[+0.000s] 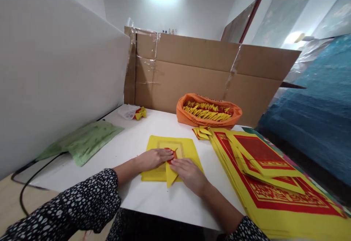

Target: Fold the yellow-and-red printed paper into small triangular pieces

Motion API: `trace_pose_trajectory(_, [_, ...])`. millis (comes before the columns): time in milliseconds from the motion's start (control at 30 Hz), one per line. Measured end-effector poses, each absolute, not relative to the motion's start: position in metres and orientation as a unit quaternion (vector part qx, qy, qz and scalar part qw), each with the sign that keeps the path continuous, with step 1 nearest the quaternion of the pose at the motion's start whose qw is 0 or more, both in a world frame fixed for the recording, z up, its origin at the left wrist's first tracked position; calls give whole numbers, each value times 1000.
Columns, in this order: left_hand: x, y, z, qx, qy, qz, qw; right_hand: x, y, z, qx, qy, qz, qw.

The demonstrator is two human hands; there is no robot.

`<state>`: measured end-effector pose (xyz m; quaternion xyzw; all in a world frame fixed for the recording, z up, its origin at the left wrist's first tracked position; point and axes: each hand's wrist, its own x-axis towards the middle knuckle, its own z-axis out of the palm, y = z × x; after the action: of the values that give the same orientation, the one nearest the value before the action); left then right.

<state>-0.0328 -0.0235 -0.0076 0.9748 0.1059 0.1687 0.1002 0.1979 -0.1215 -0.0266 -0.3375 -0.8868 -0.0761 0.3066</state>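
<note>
A small folded piece of red and yellow paper (pixel 171 175) lies on larger yellow sheets (pixel 189 146) in the middle of the white table. From the left, my left hand (pixel 154 158) rests on the sheets, its fingers close together and their tips on the red part of the folded piece. My right hand (pixel 189 173) presses the right side of the same piece, fingers together. The two hands nearly meet over it. A yellow pointed end sticks out toward me between them.
Behind stands an orange bag (pixel 181 115) full of folded yellow pieces, before a cardboard wall (pixel 192 69). Stacked red and yellow sheets (pixel 274 204) lie at right, small folded pieces (pixel 202 132) beside them. At left are a green cloth (pixel 87 140), a black cable (pixel 26 188) and a plastic bag (pixel 128 112).
</note>
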Motion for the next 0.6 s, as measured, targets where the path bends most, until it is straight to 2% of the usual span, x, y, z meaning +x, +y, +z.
trace_pose_trajectory(133, [-31, -32, -8, 973, 116, 141, 144, 198, -131, -46, -332, -908, -116, 229])
trace_pose_trajectory(267, [-27, -39, -10, 940, 195, 173, 222, 197, -137, -41, -318, -913, -97, 236])
trace_pose_trajectory(467, [-28, -52, -15, 908, 210, 251, 262, 190, -143, -22, -401, -882, 87, 234])
trace_pose_trajectory(600, [-33, -55, -22, 931, 202, 183, 244, 188, -137, -25, -454, -815, 223, 283])
